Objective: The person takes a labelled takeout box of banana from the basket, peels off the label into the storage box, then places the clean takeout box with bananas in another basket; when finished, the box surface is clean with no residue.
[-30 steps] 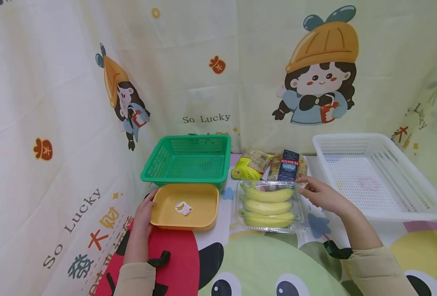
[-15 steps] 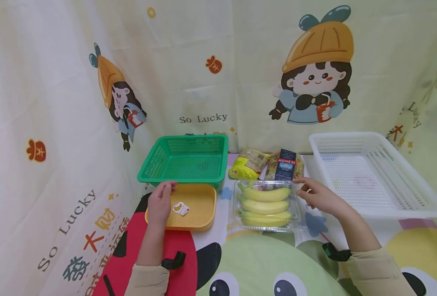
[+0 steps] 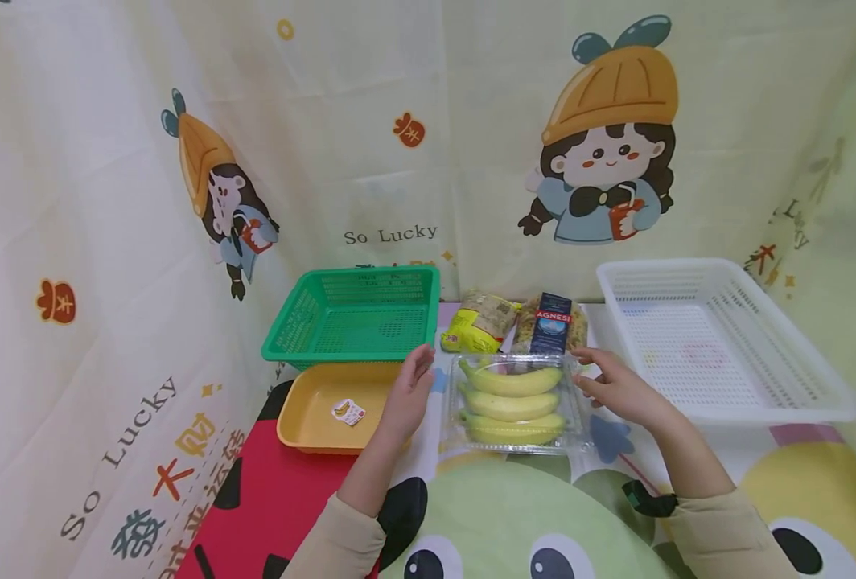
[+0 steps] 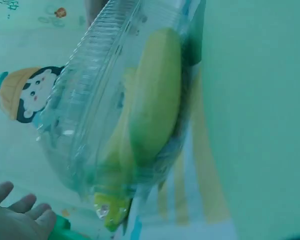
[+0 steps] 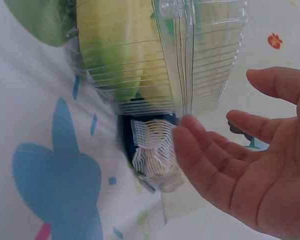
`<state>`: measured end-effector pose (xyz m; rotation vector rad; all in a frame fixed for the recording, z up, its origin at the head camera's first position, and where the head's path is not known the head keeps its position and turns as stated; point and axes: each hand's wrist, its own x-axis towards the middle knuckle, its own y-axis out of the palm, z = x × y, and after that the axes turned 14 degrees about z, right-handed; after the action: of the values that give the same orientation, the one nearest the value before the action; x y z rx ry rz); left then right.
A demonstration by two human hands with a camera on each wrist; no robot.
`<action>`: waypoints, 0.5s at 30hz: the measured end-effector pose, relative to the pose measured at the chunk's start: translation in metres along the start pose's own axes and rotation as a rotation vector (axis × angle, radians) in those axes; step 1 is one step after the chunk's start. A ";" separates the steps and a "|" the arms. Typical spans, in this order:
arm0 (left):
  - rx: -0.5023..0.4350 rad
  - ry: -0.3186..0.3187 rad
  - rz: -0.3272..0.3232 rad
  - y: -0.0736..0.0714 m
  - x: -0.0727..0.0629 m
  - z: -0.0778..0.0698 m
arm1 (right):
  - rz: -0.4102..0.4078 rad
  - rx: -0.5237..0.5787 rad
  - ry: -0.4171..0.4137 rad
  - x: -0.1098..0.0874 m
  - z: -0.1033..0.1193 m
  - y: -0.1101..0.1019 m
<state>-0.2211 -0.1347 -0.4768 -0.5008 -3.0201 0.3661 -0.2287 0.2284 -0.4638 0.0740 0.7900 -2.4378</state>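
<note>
Several bananas (image 3: 511, 406) lie in a clear plastic clamshell box (image 3: 453, 434) on the printed cloth. On the box's left is my left hand (image 3: 408, 398), above the right side of a yellow tray (image 3: 308, 434), its fingers holding nothing. In the left wrist view, that left hand (image 4: 22, 217) appears apart from the clear box (image 4: 85, 115). My right hand (image 3: 616, 386) is at the box's right edge. The right wrist view has the right hand (image 5: 255, 165) with loosely bent fingers close to the box's rim; whether a fingertip touches cannot be told.
Behind the yellow tray stands a green basket (image 3: 351, 354). A yellow bag (image 3: 482, 322) and an AGNESI pasta bag (image 3: 553, 322) lie behind the clear box. A large white basket (image 3: 775, 410) is at the right. A patterned curtain (image 3: 312, 161) hangs at the back.
My left hand has left the yellow tray's left edge and moved right across it to near the banana box. My right hand stays by the box. The view has shifted slightly.
</note>
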 end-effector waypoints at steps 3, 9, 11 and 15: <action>-0.012 -0.003 -0.004 0.012 0.008 0.007 | 0.016 0.020 0.021 0.001 -0.003 0.002; -0.051 -0.108 -0.026 0.030 0.022 0.019 | 0.082 0.104 0.061 0.001 -0.008 0.006; -0.084 -0.145 -0.020 0.033 0.023 0.020 | 0.098 0.121 0.073 0.001 -0.009 0.007; -0.086 -0.213 -0.009 0.037 0.025 0.023 | 0.117 0.166 0.093 0.001 -0.011 0.008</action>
<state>-0.2358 -0.0975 -0.5073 -0.4829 -3.2547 0.3086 -0.2266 0.2286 -0.4775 0.2908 0.6038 -2.3975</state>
